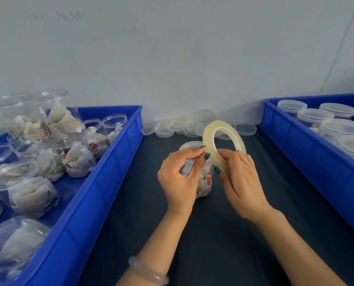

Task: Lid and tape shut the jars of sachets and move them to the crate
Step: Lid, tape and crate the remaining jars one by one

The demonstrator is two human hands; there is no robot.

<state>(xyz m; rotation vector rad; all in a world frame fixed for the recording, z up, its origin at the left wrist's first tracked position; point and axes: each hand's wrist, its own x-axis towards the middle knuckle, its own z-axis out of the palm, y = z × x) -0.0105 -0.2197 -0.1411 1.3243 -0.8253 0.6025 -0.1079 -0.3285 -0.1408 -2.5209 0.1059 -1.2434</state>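
A clear jar of white sachets (205, 183) stands lidded on the dark mat (223, 234), mostly hidden behind my hands. My right hand (241, 178) grips a pale roll of clear tape (220, 130) held upright above the jar. My left hand (180, 176) pinches at the roll's left edge with thumb and forefinger, where the tape end lies. The blue crate on the left (118, 162) holds several open jars of sachets (31, 188). The blue crate on the right (296, 141) holds several lidded jars (314, 118).
Loose clear lids (168, 129) lie in a heap along the wall behind the jar. The two crates flank the mat on either side. A pale bangle sits on my left wrist (147, 271).
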